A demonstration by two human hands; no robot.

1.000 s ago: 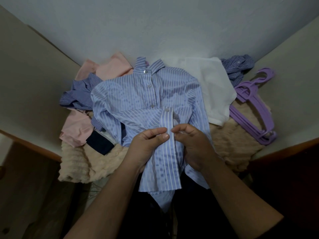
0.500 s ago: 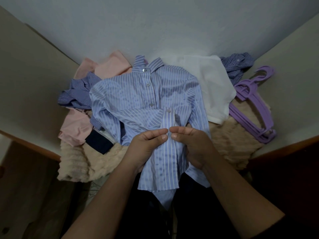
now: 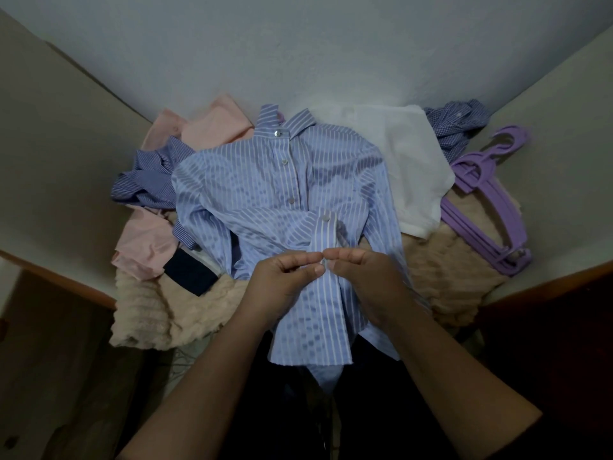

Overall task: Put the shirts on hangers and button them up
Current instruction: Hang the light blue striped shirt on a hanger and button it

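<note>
1. Lying front-up in the middle of the heap, the light-blue striped shirt [image 3: 265, 184] has its collar toward the wall and its hem hanging off the near edge of the beige fleece blanket [image 3: 457, 277].
2. The left hand [image 3: 282, 287] pinches the shirt's button placket [image 3: 323, 257] between thumb and curled fingers, low on the shirt's front.
3. The right hand [image 3: 361, 280] pinches the same strip, its fingertips touching the left hand's.
4. Four buttons show above the hands; the upper front is closed.
5. A white shirt [image 3: 408, 164] lies just right of the striped shirt, a dark-blue checked shirt [image 3: 457, 127] beyond it.
6. Purple hangers [image 3: 487, 207] are stacked farther right.
7. Left of the striped shirt lie pink shirts [image 3: 149, 240] and a blue pinstriped shirt [image 3: 149, 177].
</note>
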